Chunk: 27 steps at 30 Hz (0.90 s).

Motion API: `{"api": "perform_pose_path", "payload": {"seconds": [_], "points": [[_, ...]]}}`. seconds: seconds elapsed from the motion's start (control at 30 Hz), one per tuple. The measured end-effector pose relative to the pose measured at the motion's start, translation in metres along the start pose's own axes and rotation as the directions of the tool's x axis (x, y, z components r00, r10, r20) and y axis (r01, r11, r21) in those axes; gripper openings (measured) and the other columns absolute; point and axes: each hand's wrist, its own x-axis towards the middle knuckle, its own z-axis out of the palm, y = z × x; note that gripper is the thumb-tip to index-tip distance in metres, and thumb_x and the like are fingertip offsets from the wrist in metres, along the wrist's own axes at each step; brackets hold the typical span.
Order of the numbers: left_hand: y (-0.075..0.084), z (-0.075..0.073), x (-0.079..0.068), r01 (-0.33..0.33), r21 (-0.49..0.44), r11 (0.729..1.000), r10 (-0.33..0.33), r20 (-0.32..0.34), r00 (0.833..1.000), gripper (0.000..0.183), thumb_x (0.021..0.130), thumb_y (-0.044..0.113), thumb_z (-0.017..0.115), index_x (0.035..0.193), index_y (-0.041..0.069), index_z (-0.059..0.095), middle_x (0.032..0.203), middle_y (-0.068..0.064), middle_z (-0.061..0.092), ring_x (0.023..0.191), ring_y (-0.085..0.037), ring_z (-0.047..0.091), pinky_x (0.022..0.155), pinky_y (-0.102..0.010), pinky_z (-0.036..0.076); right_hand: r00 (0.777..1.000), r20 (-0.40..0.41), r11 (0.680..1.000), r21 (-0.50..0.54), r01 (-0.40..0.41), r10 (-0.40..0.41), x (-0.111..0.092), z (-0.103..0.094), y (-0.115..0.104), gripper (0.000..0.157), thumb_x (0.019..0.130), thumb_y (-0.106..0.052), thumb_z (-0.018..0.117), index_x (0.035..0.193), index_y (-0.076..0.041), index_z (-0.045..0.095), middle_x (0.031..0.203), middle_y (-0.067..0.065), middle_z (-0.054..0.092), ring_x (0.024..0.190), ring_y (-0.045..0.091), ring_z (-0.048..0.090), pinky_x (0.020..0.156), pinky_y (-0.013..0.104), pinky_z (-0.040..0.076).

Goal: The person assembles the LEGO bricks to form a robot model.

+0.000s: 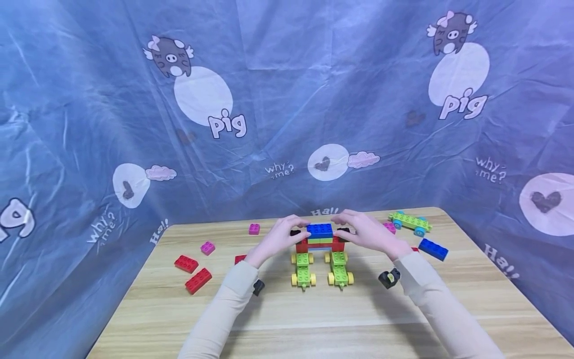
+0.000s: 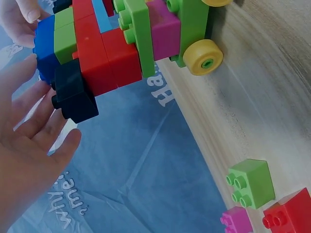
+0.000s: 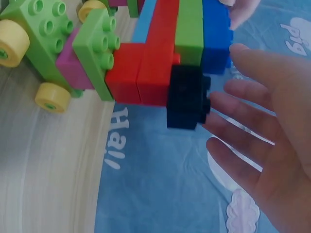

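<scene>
A brick model stands on the table, a blue brick lying across its top. Under that come lime bricks, then red bricks, with a black brick jutting out at one end and another black brick at the other. Two lime wheeled bases with yellow wheels carry it. My left hand touches the blue brick's left end, fingers spread and fairly straight around the black brick. At the right end my right hand mirrors it, thumb tip at the blue brick.
Left of the model lie red bricks and pink bricks. A loose blue brick and a lime car base with blue wheels are at the right. Blue printed cloth hangs behind the wooden table.
</scene>
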Motion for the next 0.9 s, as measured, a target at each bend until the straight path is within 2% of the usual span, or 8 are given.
{"api": "perform_pose_path", "payload": {"seconds": [0.37, 0.43, 0.57, 0.67, 0.77, 0.9], "points": [[0.0, 0.003, 0.0, 0.016, -0.012, 1.0, -0.016, -0.006, 1.0, 0.033, 0.09, 0.031, 0.062, 0.117, 0.012, 0.064, 0.111, -0.003, 0.067, 0.103, -0.015, 0.062, 0.091, -0.03, 0.051, 0.991, -0.084, 0.992, -0.069, -0.107, 0.101, -0.028, -0.02, 0.021, 0.034, 0.087, -0.028, 0.066, 0.116, -0.012, 0.063, 0.108, 0.006, 0.067, 0.097, 0.021, 0.063, 0.079, 0.039, 0.057], [0.0, 0.003, -0.001, 0.013, -0.013, 1.0, -0.013, -0.007, 1.0, 0.033, 0.09, 0.031, 0.062, 0.116, 0.012, 0.065, 0.111, -0.003, 0.067, 0.102, -0.015, 0.062, 0.091, -0.03, 0.052, 0.988, -0.098, 0.989, -0.075, -0.127, 0.12, -0.035, -0.024, 0.026, 0.034, 0.087, -0.027, 0.067, 0.116, -0.011, 0.063, 0.106, 0.007, 0.067, 0.087, 0.02, 0.064, 0.073, 0.036, 0.057], [0.0, 0.003, -0.002, 0.004, -0.006, 1.0, -0.004, -0.016, 1.0, 0.032, 0.09, 0.03, 0.062, 0.116, 0.011, 0.065, 0.11, -0.004, 0.068, 0.101, -0.015, 0.063, 0.091, -0.03, 0.052, 0.982, -0.137, 0.987, -0.085, -0.14, 0.128, -0.049, -0.029, 0.038, 0.033, 0.085, -0.023, 0.068, 0.115, -0.008, 0.063, 0.104, 0.009, 0.068, 0.083, 0.021, 0.065, 0.069, 0.036, 0.056], [-0.001, 0.003, -0.003, 0.0, -0.002, 1.0, 0.0, -0.022, 1.0, 0.032, 0.09, 0.03, 0.062, 0.115, 0.011, 0.065, 0.11, -0.003, 0.068, 0.1, -0.015, 0.063, 0.091, -0.03, 0.052, 0.978, -0.171, 0.986, -0.096, -0.14, 0.122, -0.061, -0.032, 0.05, 0.033, 0.083, -0.019, 0.07, 0.113, -0.005, 0.064, 0.101, 0.01, 0.069, 0.089, 0.024, 0.066, 0.075, 0.042, 0.056], [-0.001, 0.002, -0.003, 0.001, -0.003, 1.0, -0.002, -0.025, 1.0, 0.032, 0.09, 0.03, 0.061, 0.116, 0.011, 0.065, 0.109, -0.003, 0.068, 0.1, -0.015, 0.063, 0.091, -0.03, 0.051, 0.97, -0.207, 0.982, -0.115, -0.152, 0.126, -0.074, -0.034, 0.064, 0.033, 0.08, -0.017, 0.072, 0.11, -0.005, 0.065, 0.1, 0.01, 0.07, 0.087, 0.025, 0.066, 0.075, 0.045, 0.055], [0.0, 0.002, -0.004, 0.018, -0.007, 1.0, -0.018, -0.018, 1.0, 0.033, 0.09, 0.03, 0.061, 0.116, 0.011, 0.065, 0.11, -0.003, 0.067, 0.101, -0.015, 0.062, 0.093, -0.031, 0.051, 0.961, -0.238, 0.974, -0.141, -0.178, 0.141, -0.092, -0.037, 0.08, 0.027, 0.08, -0.017, 0.073, 0.104, -0.007, 0.067, 0.095, 0.009, 0.071, 0.083, 0.026, 0.066, 0.071, 0.042, 0.054]]}}
